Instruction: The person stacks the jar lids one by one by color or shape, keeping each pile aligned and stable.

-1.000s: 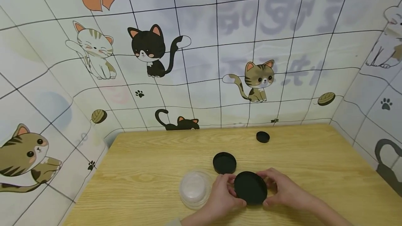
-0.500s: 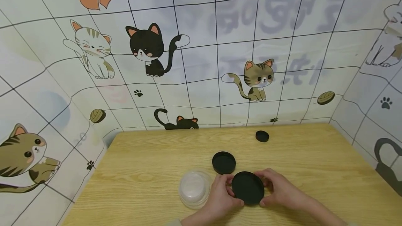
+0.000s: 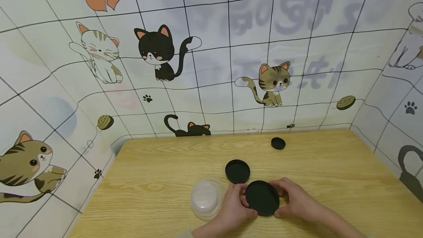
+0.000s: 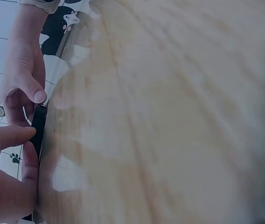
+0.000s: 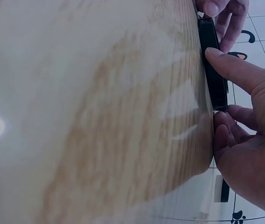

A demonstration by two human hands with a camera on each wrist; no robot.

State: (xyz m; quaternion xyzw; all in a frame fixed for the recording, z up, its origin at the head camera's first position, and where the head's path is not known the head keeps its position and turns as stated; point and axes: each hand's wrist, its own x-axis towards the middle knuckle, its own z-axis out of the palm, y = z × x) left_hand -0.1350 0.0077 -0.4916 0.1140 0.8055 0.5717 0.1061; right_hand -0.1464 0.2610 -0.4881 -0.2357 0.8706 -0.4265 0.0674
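Both hands hold a large black round lid (image 3: pixel 262 198) from opposite sides, low on the wooden table. My left hand (image 3: pixel 235 204) has its thumb at the lid's lower left and its fingers along the left rim. On the right rim, the thumb and fingers of my right hand (image 3: pixel 295 199) grip in the same way. In the right wrist view the lid's black side wall (image 5: pixel 212 70) shows edge-on beside the tabletop, with the right thumb pressed on it. The left wrist view shows part of the wall (image 4: pixel 38 126) between the two hands.
A clear round plastic container (image 3: pixel 205 197) stands just left of my left hand. Behind the hands lies a medium black round lid (image 3: pixel 237 171). Farther back right is a small black round lid (image 3: pixel 278 143). A cat-printed curtain (image 3: pixel 211 65) surrounds the wooden table (image 3: pixel 148 179).
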